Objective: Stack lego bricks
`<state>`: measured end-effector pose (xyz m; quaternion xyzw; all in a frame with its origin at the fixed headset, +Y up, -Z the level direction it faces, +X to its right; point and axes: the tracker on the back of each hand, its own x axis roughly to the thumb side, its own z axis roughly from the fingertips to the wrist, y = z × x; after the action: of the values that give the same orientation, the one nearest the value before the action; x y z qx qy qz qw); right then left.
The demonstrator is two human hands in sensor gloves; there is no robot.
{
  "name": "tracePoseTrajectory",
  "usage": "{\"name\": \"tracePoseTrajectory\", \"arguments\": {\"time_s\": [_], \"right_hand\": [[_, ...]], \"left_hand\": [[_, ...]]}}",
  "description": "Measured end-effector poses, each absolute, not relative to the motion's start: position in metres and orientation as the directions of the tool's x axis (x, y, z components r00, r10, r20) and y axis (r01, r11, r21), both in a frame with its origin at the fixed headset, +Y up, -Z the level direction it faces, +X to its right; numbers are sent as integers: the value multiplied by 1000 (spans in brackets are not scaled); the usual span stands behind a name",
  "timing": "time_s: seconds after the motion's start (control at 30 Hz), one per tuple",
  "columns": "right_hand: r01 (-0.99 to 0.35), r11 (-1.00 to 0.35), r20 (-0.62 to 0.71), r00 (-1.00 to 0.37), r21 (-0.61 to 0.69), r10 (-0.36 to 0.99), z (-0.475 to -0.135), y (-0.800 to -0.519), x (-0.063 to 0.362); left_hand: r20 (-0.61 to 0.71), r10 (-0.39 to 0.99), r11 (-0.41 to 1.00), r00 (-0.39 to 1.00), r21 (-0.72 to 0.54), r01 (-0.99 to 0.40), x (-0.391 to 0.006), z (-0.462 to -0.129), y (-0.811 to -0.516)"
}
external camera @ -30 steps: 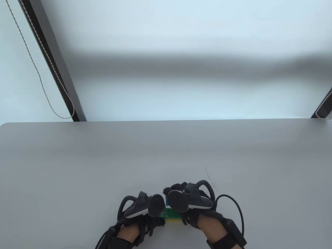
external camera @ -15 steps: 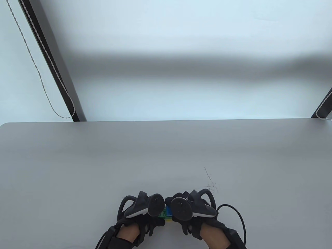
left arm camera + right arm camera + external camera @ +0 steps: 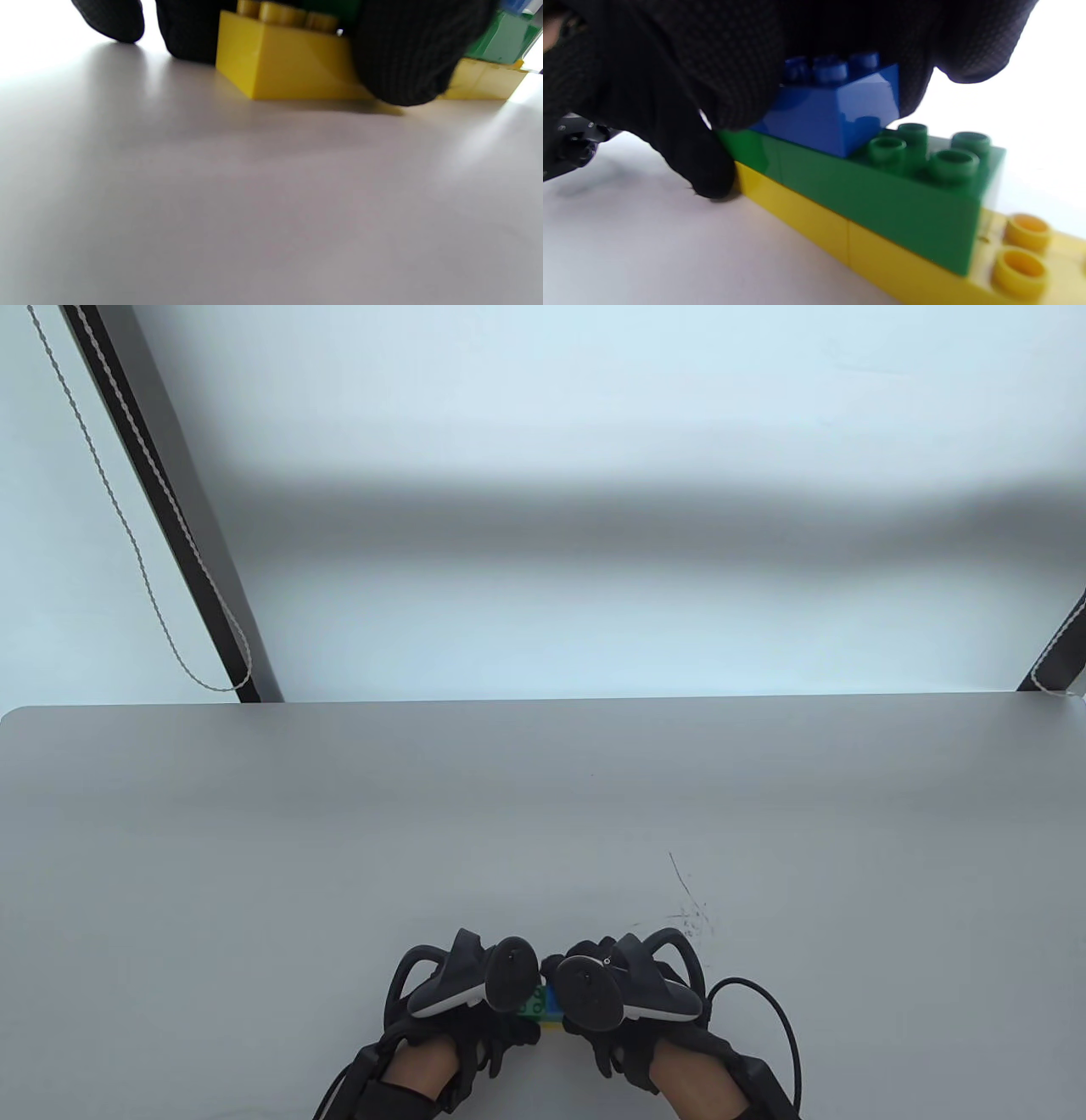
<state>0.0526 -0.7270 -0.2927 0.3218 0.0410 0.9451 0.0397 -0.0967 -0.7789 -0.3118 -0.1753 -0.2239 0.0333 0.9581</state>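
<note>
- Close to the table's (image 3: 254, 831) near edge, the left hand (image 3: 450, 993) and right hand (image 3: 632, 993) meet over a small brick stack; the table view shows only slivers of green, blue and yellow between them.
- The right wrist view shows the layers: the right hand grips the blue brick (image 3: 831, 114) seated on the green brick (image 3: 882, 186), above the yellow bricks (image 3: 814, 216).
- The left wrist view shows left fingers (image 3: 407, 55) pressed against the yellow end; whether they grip it, I cannot tell.
- Farther off, a scribble (image 3: 689, 899) marks the table.
</note>
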Motion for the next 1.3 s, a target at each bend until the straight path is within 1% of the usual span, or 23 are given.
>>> {"name": "tracePoseTrajectory", "arguments": {"time_s": [0.27,0.33,0.5,0.7,0.8,1.03,1.3], "right_hand": [[-45,-995,589,-803,94,92,-290,-727,52],[-42,-993,574,-813,109,97,-291,-729,53],[-67,-991,565,-816,119,123,-291,-731,54],[-132,-980,556,-809,146,191,-292,-734,60],[-128,-984,571,-802,125,177,-290,-734,60],[-141,-983,584,-791,114,181,-290,-735,62],[-186,-970,562,-791,155,242,-292,-735,72]], "left_hand": [[414,140,936,900,-350,16,-96,-312,-779],[411,140,936,901,-351,15,-96,-312,-779],[407,138,937,903,-349,14,-96,-311,-779],[409,141,937,901,-349,12,-97,-311,-779],[412,147,935,899,-355,10,-97,-312,-779],[407,179,931,896,-365,-20,-102,-311,-778],[399,223,929,889,-365,-69,-108,-309,-772]]}}
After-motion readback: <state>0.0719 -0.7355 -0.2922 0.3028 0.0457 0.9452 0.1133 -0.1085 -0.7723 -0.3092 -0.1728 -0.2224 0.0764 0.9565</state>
